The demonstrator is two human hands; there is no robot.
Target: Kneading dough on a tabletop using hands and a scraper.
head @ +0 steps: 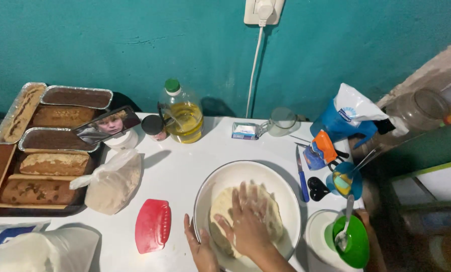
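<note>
Right hand flat, fingers spread, palm pressed on dough, gripping nothing. Left hand cupped around near-left rim of white bowl. Dough inside bowl, near centre of table; roundish mound, long axis unclear. Red scraper left of bowl; blue-handled knife right, blade pointing far.

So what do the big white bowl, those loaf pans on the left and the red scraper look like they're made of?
The bowl looks like enamelled metal or glazed ceramic: smooth, glossy white with a thin rim; I can't tell which. The loaf pans look like thin aluminium foil: silvery, crinkled rims. The red scraper looks like moulded plastic: uniform colour, soft sheen, ribbed edge.
</note>
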